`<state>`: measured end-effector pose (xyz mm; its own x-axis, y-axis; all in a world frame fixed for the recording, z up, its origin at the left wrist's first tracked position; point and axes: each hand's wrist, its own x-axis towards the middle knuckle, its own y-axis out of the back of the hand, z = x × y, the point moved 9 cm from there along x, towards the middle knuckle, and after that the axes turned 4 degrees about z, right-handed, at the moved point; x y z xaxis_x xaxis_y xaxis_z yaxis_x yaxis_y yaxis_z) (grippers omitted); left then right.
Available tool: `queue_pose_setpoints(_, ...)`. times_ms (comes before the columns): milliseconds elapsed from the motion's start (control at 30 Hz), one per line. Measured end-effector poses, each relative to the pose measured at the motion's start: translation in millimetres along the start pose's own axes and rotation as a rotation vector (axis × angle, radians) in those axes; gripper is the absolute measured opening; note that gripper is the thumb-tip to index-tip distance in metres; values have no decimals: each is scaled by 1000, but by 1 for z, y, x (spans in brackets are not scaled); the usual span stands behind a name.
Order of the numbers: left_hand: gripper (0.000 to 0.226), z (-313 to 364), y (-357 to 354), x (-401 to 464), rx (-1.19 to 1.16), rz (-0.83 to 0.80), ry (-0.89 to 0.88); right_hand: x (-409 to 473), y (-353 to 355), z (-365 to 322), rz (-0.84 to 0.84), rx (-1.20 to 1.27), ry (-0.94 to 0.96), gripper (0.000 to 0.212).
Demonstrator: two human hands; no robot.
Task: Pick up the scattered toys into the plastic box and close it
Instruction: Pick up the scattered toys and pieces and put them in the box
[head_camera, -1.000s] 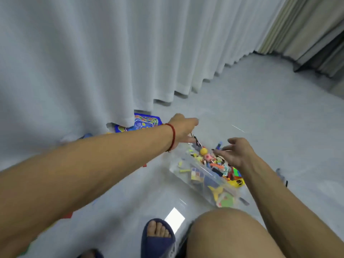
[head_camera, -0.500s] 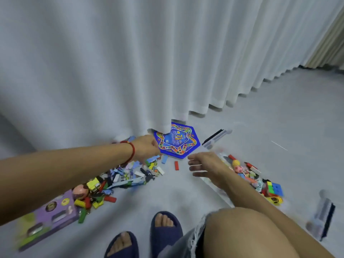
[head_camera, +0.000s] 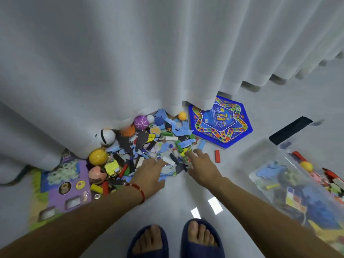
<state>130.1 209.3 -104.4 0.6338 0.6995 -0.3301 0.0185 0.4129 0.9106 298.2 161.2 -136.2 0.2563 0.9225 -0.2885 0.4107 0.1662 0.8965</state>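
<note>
**Hands reach the toy pile**

Both hands have left the box (head_camera: 290, 183), now at frame right, and spread empty over the toys (head_camera: 149, 146) at centre: left hand (head_camera: 149, 174), right hand (head_camera: 201, 164). I'd cup inward, scooping from both sides.

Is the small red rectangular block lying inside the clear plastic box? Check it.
No. The small red rectangular block lies alone on the grey floor, left of the clear plastic box and below the blue hexagonal game board.
</note>
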Motion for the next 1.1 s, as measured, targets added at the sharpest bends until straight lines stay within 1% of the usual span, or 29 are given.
queue_pose_setpoints(67,57,-1,-15,14,141,41,-30,13,-11,2,46,16,19,53)
queue_pose_setpoints(133,59,-3,-22,22,204,88,-36,18,-22,4,86,47,35,48)
queue_pose_setpoints(200,56,-5,-25,28,196,116,-30,21,-26,5,148,34,62,42)
queue_pose_setpoints(300,44,-1,-29,33,232,148,-61,23,-25,9,205,11,100,31)
queue_pose_setpoints(367,43,-2,-34,35,276,103,-63,24,-23,11,205,7,109,27)
queue_pose_setpoints(467,57,-3,-38,36,375,92,-100,27,-22,10,188,-22,112,27)
queue_pose_setpoints(567,59,5,-39,32,435,69,-171,25,-25,8,162,-70,124,35)
queue_pose_setpoints(633,64,6,-34,31,464,83,-184,23,-27,7,158,-90,126,39)
queue_pose_setpoints(700,63,3,-31,33,453,106,-175,23,-26,10,180,-44,92,34)
queue_pose_setpoints(767,54,1,-28,34,411,147,-172,22,-20,18,220,47,26,26)
queue_pose_setpoints(833,47,2,-21,31,354,196,-168,21,-20,22,233,65,2,26)
queue_pose_setpoints(933,40,5,-11,31,305,236,-142,21,-26,24,199,26,-19,30)
queue_pose_setpoints(1033,31,5,1,35,213,285,-85,22,-31,26,144,-41,-79,48)
queue_pose_setpoints(1100,28,8,8,37,137,321,-72,20,-33,29,120,-51,-111,53)
